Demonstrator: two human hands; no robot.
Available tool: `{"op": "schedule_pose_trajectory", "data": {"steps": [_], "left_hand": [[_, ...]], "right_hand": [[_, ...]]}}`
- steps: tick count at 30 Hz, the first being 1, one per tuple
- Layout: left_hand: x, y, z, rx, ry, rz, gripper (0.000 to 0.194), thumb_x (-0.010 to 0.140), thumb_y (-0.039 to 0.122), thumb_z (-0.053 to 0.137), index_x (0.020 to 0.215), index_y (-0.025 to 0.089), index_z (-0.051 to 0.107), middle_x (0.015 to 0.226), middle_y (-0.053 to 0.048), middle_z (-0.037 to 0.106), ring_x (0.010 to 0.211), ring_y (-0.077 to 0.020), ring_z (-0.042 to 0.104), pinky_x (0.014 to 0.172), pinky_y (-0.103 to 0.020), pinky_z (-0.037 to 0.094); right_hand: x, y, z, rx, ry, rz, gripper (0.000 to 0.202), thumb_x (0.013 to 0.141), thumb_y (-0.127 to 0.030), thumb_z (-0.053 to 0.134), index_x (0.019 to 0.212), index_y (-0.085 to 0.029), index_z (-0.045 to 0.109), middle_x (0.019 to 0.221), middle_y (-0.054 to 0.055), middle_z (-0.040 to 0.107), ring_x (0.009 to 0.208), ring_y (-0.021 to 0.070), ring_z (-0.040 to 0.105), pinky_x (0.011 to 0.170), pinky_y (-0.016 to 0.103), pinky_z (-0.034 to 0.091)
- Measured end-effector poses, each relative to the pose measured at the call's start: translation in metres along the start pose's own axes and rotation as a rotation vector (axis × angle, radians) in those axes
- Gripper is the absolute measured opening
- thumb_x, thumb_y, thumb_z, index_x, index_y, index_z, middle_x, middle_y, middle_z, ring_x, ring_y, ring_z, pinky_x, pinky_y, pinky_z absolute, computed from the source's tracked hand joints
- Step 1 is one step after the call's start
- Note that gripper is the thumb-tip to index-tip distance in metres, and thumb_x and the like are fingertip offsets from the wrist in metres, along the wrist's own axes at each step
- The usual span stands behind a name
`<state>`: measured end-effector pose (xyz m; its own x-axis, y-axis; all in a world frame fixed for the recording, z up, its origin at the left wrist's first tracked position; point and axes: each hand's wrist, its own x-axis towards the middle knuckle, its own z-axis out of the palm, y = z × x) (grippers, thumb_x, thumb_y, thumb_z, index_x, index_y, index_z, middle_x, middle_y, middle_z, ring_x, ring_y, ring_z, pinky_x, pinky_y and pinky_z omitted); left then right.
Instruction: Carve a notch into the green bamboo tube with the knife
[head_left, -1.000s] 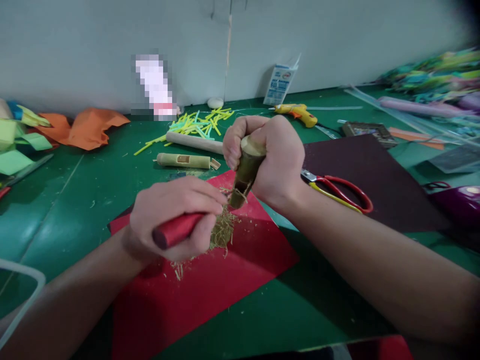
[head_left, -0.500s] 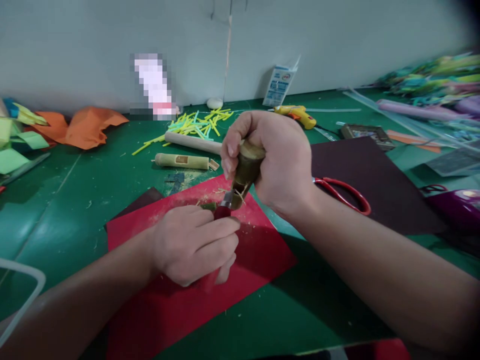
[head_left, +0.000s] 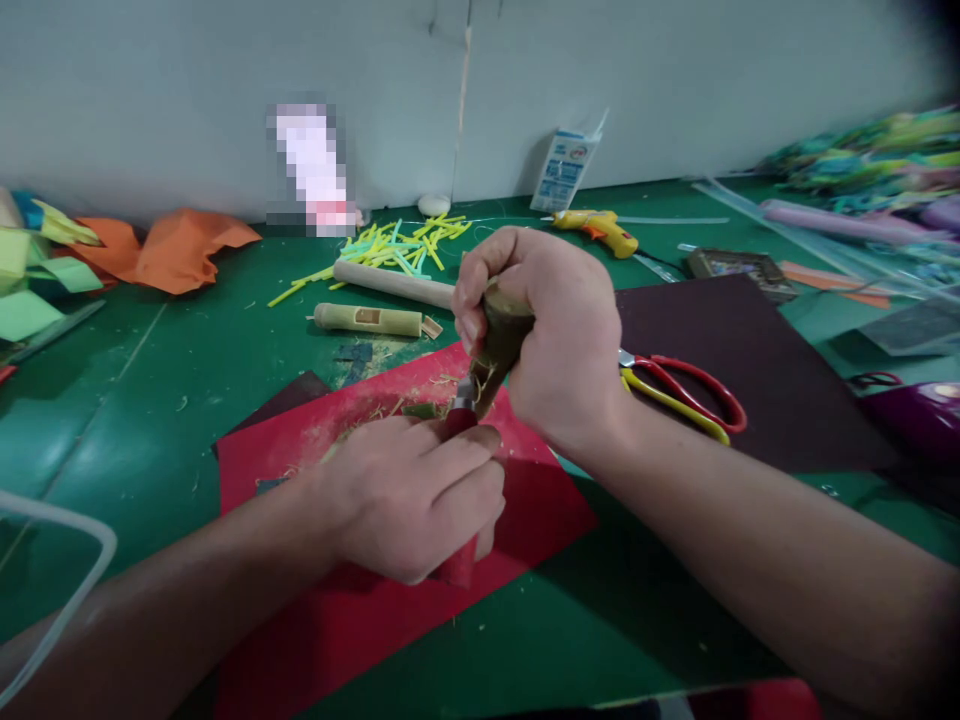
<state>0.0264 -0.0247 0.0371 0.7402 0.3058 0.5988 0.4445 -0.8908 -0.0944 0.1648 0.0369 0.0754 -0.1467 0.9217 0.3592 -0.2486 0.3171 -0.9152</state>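
Observation:
My left hand (head_left: 420,500) is closed round the red handle of a carving knife (head_left: 461,420), whose short metal blade points up and touches the lower end of a bamboo piece (head_left: 504,335). That bamboo piece, tilted, is gripped by my right hand (head_left: 559,330). Beneath both hands lies a red sheet (head_left: 540,500) with shavings scattered on it. Another bamboo tube (head_left: 375,320) with a rectangular opening rests behind the sheet, next to a pale wooden rod (head_left: 394,284).
Red and yellow handled scissors (head_left: 694,390) lie on a dark sheet (head_left: 780,400) at right. Farther back are a yellow glue gun (head_left: 600,230), a carton (head_left: 566,170) and yellow-green sticks (head_left: 405,245). Orange paper (head_left: 184,250) is at far left.
My left hand and the knife have shifted right and slightly down, and the bamboo piece is tilted more. The scissors' yellow handle now shows from behind my right forearm.

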Motion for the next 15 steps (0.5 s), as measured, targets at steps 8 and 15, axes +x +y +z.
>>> {"op": "schedule_pose_trajectory", "data": {"steps": [8,15], "left_hand": [[-0.01,-0.03,0.004,-0.189,0.146,0.105,0.005,0.074,0.016,0.058,0.077,0.019,0.058,0.081,-0.003,0.075,0.055,-0.0137,0.061,0.048,-0.029,0.044],[-0.019,-0.045,0.013,-0.183,0.175,0.277,0.012,0.075,0.027,0.06,0.082,0.017,0.062,0.082,-0.006,0.074,0.052,-0.0141,0.052,0.046,-0.03,0.039]], "right_hand": [[0.01,-0.004,-0.003,0.007,-0.114,0.178,0.036,0.084,-0.031,0.043,0.048,-0.024,0.042,0.045,0.001,0.035,0.043,0.0163,0.036,0.043,0.031,0.035],[0.018,-0.004,-0.008,0.085,-0.235,0.239,0.037,0.082,-0.032,0.046,0.046,-0.024,0.042,0.042,0.0,0.033,0.038,0.0145,0.03,0.039,0.031,0.026]]}}
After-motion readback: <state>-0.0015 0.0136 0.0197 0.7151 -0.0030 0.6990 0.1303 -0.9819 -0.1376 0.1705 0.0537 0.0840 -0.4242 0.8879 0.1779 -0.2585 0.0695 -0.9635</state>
